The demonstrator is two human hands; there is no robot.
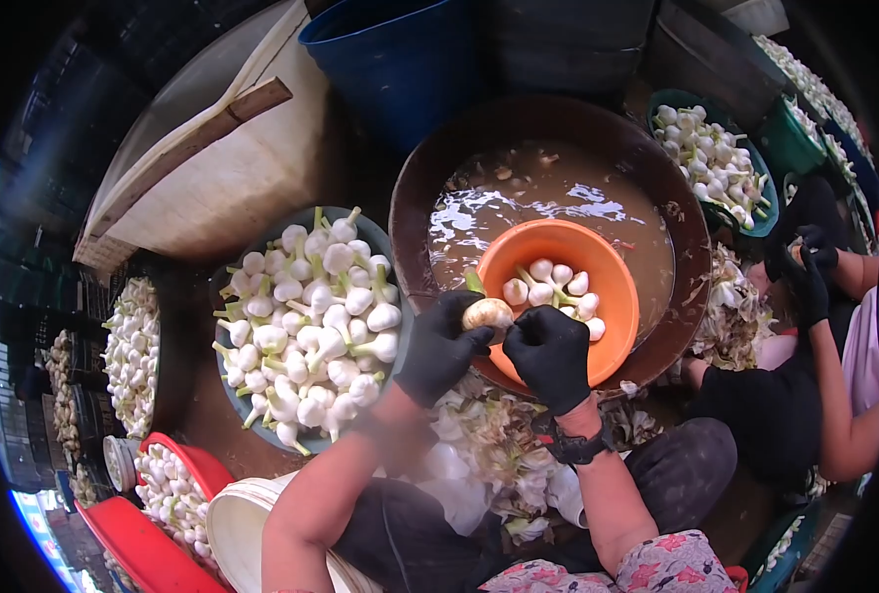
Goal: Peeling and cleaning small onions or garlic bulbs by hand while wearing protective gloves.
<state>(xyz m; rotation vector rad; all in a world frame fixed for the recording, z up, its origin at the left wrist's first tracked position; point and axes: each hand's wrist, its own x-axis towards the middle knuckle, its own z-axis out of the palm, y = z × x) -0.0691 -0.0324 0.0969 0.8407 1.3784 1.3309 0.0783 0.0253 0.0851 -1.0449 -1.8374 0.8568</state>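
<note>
A brownish, unpeeled garlic bulb (486, 317) with a short green stem is gripped in my black-gloved left hand (443, 345). My right hand (551, 356), also gloved in black, is curled with its fingertips at the bulb's right end; whether it pinches a bit of skin there is hidden. Both hands are over the near left rim of an orange basin (617, 296). Inside that basin lie several white, peeled garlic bulbs (539, 293). The basin sits in a large brown tub (413, 200) of murky water (558, 174) with skin scraps afloat.
Left of my hands stands a grey-green tub (402, 296) heaped with white garlic. Peeled garlic skins (499, 445) are piled between my legs, beside a white bucket (239, 526). At right sits a person with black-gloved hands (810, 274). A blue barrel (395, 67) stands behind.
</note>
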